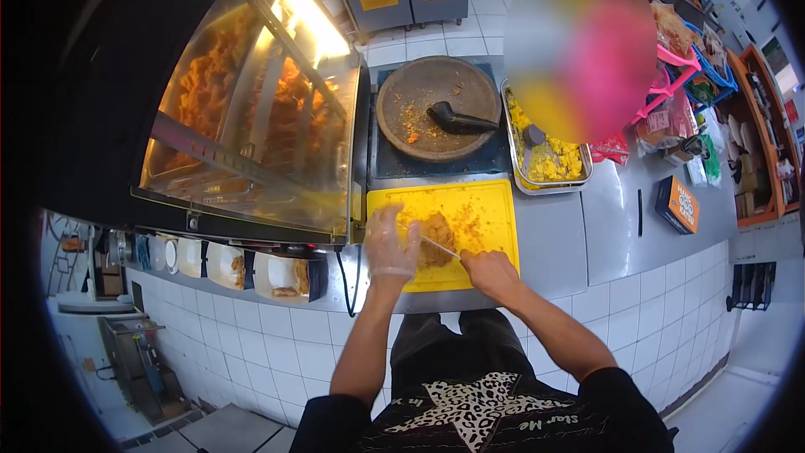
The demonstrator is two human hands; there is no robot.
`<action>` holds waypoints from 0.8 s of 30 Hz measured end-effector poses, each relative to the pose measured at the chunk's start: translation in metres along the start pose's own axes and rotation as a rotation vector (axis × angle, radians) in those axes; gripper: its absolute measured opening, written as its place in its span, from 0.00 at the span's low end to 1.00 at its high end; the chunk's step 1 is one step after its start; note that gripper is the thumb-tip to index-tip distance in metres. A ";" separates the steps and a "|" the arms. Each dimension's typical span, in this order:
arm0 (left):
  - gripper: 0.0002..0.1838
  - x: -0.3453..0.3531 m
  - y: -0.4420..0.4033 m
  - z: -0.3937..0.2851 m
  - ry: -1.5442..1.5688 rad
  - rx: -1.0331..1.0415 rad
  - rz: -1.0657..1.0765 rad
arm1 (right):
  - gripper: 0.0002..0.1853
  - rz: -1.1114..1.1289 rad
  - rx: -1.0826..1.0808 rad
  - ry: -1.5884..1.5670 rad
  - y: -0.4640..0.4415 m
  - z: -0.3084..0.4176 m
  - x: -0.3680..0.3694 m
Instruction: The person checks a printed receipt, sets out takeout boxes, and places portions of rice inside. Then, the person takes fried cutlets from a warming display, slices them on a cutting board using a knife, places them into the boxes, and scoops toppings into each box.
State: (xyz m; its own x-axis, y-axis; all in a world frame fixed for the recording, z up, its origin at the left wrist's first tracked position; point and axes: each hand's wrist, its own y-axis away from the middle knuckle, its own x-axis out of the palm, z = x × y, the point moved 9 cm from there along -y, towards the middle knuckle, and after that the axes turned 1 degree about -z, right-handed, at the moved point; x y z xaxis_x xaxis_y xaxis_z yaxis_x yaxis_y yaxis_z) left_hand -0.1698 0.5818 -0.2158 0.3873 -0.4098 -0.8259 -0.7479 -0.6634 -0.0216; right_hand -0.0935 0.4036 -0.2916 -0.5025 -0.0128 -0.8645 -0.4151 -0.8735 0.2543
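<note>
My right hand (492, 275) is closed around the handle of a knife (442, 248), whose thin blade points left across a brown, crumbed piece of fried food (435, 231). The food lies on a yellow cutting board (495, 194) scattered with orange-brown crumbs. At the board's left side is my left hand (392, 243), in a clear plastic glove. Its fingers and thumb are apart, with the thumb close to the blade tip. Whether the left hand touches the blade or the food I cannot tell.
Behind the board sit a stone mortar (411, 84) with a dark pestle (459, 121) and a metal tray (549, 188) of yellow food. A lit glass warmer (251, 117) stands left, above several boxes (281, 273). An orange-and-black box (677, 205) lies right. A blurred circle covers the upper right.
</note>
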 end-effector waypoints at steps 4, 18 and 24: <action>0.35 0.071 -0.055 0.021 -0.244 0.196 0.158 | 0.08 0.063 -0.065 0.059 -0.014 0.010 0.000; 0.35 0.072 -0.079 0.021 -0.207 0.183 0.122 | 0.11 0.063 -0.037 0.066 -0.017 0.008 -0.004; 0.36 0.097 -0.075 0.027 -0.442 0.200 0.193 | 0.11 0.058 -0.036 0.042 -0.028 -0.010 0.017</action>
State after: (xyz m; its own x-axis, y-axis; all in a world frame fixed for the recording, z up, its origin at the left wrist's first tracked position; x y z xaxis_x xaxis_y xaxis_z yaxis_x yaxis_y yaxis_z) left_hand -0.0909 0.6087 -0.3101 -0.0003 -0.1808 -0.9835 -0.8882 -0.4518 0.0833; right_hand -0.0828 0.4235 -0.3179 -0.4921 -0.0839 -0.8665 -0.3583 -0.8876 0.2894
